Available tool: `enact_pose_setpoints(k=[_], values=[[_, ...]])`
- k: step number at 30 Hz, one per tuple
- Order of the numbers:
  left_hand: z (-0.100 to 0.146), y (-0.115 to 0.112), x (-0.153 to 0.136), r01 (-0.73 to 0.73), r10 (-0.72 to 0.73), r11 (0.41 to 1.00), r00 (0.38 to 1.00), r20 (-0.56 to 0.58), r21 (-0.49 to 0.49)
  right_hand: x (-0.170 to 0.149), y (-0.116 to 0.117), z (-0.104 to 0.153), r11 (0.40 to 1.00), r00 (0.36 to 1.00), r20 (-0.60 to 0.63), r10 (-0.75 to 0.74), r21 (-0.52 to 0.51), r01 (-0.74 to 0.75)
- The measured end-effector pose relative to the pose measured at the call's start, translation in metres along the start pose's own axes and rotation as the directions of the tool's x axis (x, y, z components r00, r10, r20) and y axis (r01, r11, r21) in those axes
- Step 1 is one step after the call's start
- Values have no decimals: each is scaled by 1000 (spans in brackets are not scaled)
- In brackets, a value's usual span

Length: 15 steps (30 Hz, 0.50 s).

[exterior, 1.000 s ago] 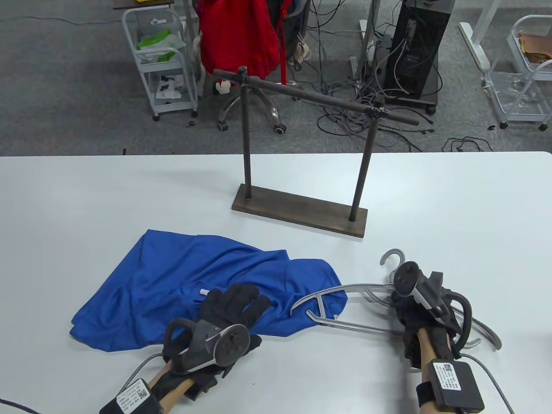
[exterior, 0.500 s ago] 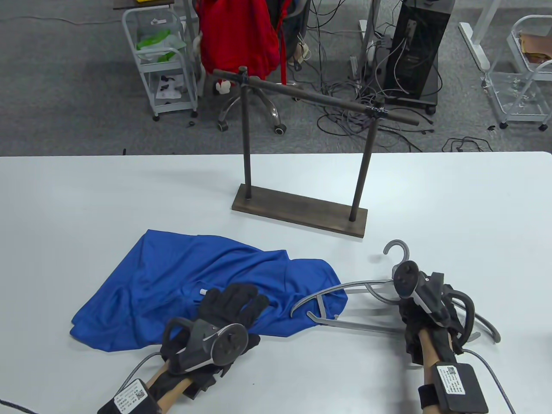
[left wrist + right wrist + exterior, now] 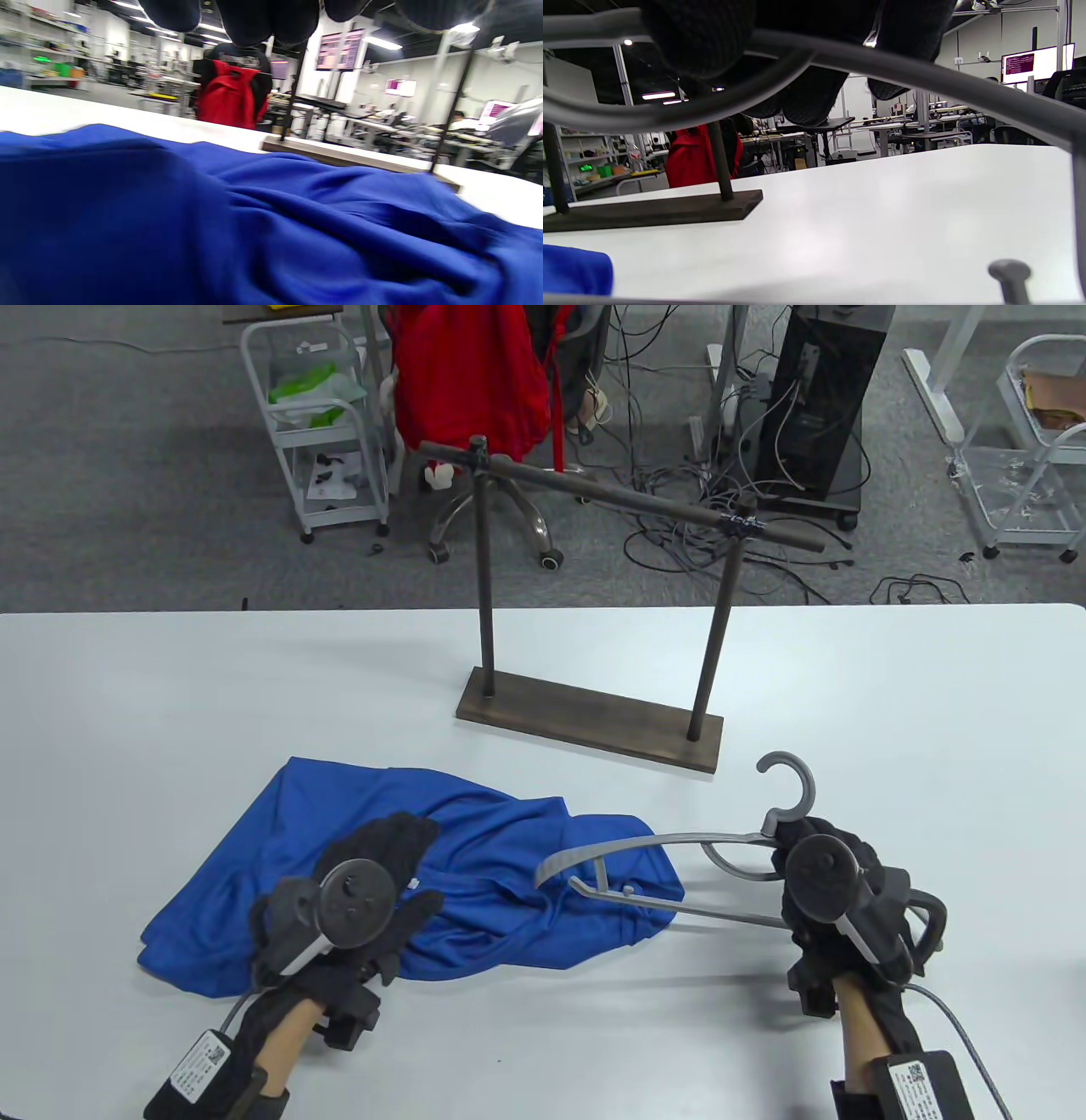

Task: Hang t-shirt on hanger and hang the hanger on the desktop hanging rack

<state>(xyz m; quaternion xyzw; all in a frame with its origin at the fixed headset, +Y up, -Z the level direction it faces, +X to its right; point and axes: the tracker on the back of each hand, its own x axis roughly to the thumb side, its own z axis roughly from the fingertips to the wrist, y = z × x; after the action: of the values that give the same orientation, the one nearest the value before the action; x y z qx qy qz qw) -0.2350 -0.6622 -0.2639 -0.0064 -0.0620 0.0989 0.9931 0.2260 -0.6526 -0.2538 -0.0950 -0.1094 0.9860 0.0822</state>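
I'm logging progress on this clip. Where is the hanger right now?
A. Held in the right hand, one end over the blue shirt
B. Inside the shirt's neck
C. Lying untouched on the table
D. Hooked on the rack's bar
A: the right hand grips the hanger below its hook, its far end over the shirt.

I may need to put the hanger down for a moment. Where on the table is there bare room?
Bare table lies right of the rack, beyond the right hand holding the hanger. Bare too is the far left corner behind the t-shirt. It is crowded between t-shirt, left hand and rack base.
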Motion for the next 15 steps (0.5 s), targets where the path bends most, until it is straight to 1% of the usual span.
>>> enact_pose_setpoints(k=[2,4,6,8,10,12,14,15], values=[[-5,-1,-12,43,-45,999,997,-57,-33,2,-1,2,999,999,29,-32,-33,33],[-12,-6,-24,93,-107,989,986,-126,-112,6,0,5,997,997,40,-61,-50,63],[-17,-11,-31,108,-134,980,979,-156,-167,9,0,6,995,996,59,-69,-65,72],[-21,-17,-38,112,-171,955,964,-203,-275,13,1,8,995,995,67,-69,-67,73],[-24,-23,-44,105,-196,933,951,-241,-345,17,2,10,996,995,82,-59,-61,64],[-27,-31,-48,98,-210,915,944,-254,-392,21,5,11,997,995,93,-44,-59,49],[-30,-38,-51,108,-255,877,930,-263,-468,26,7,13,998,994,106,-12,-54,17],[-31,-39,-51,115,-264,874,928,-262,-472,28,8,13,998,993,115,-9,-57,15]])
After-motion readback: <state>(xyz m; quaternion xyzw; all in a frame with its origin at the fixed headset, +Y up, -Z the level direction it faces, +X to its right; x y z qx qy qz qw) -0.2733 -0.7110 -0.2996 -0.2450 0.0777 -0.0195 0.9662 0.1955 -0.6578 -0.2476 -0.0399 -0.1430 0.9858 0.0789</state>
